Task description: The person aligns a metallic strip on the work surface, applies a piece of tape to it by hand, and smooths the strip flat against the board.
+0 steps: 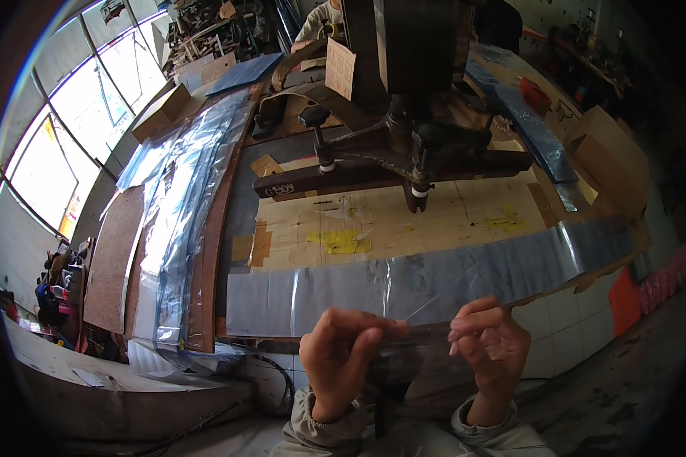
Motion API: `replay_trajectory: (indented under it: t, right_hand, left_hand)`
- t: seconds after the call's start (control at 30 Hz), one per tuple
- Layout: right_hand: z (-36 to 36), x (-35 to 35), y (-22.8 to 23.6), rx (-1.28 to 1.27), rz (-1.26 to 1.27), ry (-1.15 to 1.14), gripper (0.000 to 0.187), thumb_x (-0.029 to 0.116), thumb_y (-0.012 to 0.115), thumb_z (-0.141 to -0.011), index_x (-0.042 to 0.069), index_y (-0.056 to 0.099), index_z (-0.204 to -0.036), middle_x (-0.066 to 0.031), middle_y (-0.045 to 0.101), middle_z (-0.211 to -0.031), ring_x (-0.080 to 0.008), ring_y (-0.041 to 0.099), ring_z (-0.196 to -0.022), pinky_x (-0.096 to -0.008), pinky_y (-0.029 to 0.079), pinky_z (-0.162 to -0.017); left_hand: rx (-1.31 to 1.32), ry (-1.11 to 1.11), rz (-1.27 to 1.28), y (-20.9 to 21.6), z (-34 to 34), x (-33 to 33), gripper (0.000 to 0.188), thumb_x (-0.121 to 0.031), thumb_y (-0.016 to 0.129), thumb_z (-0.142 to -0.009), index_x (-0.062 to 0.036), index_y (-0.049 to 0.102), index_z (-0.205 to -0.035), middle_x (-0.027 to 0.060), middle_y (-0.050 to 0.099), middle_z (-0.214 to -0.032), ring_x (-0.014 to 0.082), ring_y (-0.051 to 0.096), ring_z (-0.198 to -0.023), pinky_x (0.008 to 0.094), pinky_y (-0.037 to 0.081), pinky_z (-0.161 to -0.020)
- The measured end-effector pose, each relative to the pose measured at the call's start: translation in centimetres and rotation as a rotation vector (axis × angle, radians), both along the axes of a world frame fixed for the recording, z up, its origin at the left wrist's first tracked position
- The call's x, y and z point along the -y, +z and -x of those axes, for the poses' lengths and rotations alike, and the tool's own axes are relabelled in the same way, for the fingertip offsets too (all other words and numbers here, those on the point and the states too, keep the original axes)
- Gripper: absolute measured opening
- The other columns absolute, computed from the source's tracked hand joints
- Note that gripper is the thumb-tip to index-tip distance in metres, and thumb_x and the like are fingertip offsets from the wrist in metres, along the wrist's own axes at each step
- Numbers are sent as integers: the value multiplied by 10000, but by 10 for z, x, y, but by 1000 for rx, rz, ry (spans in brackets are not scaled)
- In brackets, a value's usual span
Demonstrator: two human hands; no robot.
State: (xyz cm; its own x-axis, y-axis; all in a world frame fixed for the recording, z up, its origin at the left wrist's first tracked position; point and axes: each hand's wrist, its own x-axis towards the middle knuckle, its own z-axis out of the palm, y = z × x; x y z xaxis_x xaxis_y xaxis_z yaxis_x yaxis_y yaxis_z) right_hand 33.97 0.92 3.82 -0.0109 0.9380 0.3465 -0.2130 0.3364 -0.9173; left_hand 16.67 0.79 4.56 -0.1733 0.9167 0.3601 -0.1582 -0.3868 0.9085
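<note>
Nearest the camera, the person's left hand (pixel 341 358) and right hand (pixel 489 346) are raised side by side just in front of the near edge of the worktable (pixel 434 217). Each hand is closed in a pinch, thumb against fingertips, on the upper edge of a clear plastic film piece (pixel 415 358) that spans the gap between them and hangs down below the fingers. The film looks very thin and light, limp rather than stiff, and probably slick and clingy; it would likely crease, fold on itself or slip if gripped loosely. Pinching it at the top edge near both corners, as both hands do, seems the sound way to keep it flat and taut.

Just beyond the hands, along the worktable's near edge, lies a long strip of shiny plastic sheeting (pixel 434 278), wrinkled in places. Behind it the table surface is patched with brown and yellow tape (pixel 341 241).

Further back on the worktable stands a dark, heavy press machine (pixel 404 145), its arms reaching out over the board. Left of the worktable, a stack of clear plastic bags (pixel 179 206) runs away along a wooden board. Beyond, cardboard boxes (pixel 160 110) sit near bright windows (pixel 76 129), and another person's sleeve shows behind the machine.
</note>
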Motion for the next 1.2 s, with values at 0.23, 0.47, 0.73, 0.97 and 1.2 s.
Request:
replay_trajectory:
  t: [0.23, 0.47, 0.73, 0.97, 1.2]
  right_hand:
    - [3, 7, -1, -95, -95, -21, 193, 144, 731, -777, 22, 638, -894, -113, 582, -906, -159, 563, -774, -252, 449, -655]
    - [3, 3, -22, -137, -264, -8, 102, 143, 713, -795, 83, 633, -815, -93, 580, -833, -149, 535, -714, -231, 415, -598]
    - [4, -4, -24, -119, -360, 1, 107, 147, 720, -780, 87, 631, -779, -78, 576, -830, -166, 538, -723, -246, 445, -600]
    - [-4, 6, -20, 81, -471, 135, 106, 91, 760, -690, 67, 694, -769, -65, 628, -725, -191, 589, -659, -257, 473, -542]
    - [-8, 21, -36, 321, -442, 310, 115, 74, 788, -661, 71, 690, -720, -20, 641, -703, -154, 593, -623, -237, 447, -517]
  left_hand:
    - [-211, 182, -396, -20, -5, -1, 176, -80, 709, -776, 12, 566, -818, 162, 690, -721, 200, 686, -617, 228, 507, -511]
    - [3, 37, -506, -39, -15, -7, 198, -145, 731, -751, -4, 595, -781, 145, 700, -775, 196, 695, -683, 230, 512, -569]
    - [-112, -42, -557, -39, -8, -9, 129, -127, 715, -755, -53, 611, -779, 112, 704, -797, 165, 682, -664, 210, 478, -553]
    - [-257, -218, -665, -40, 11, 6, 132, -35, 717, -681, -31, 638, -786, 119, 700, -824, 156, 659, -643, 228, 474, -542]
    - [-469, -145, -423, -68, 14, 50, 134, -64, 724, -730, -48, 626, -819, 88, 704, -812, 152, 670, -648, 201, 478, -534]
